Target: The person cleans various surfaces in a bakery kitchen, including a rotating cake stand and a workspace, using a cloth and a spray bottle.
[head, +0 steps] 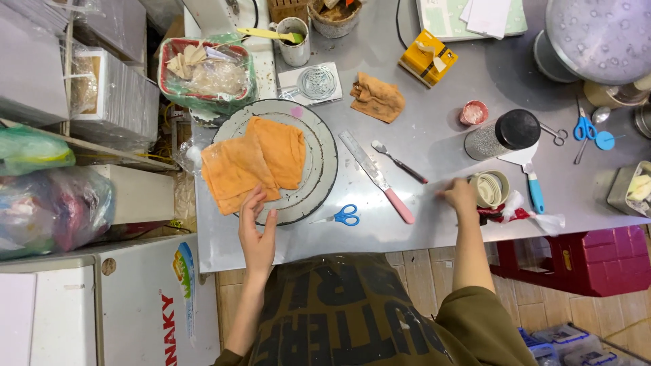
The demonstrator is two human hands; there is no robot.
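On the steel counter [420,142], an orange cloth [254,166] lies spread over a round grey turntable [325,146], draping past its left rim; the left hand [258,230] rests open at the cloth's near edge. Well to the right, the right hand [461,196] lies flat beside a roll of tape [489,189], holding nothing. A pink-handled spatula [376,176] and blue scissors [342,217] lie untouched between the hands, so the work looks barely begun.

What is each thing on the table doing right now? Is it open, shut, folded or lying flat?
Orange cloth: folded, draped over the round grey turntable.
Left hand: open, fingertips on the cloth's edge.
Right hand: resting on the steel table, beside the roll of tape.
Small blue-handled scissors: shut, lying flat.
Pink-handled palette knife: lying flat.
Black-lidded jar: capped, on its side.
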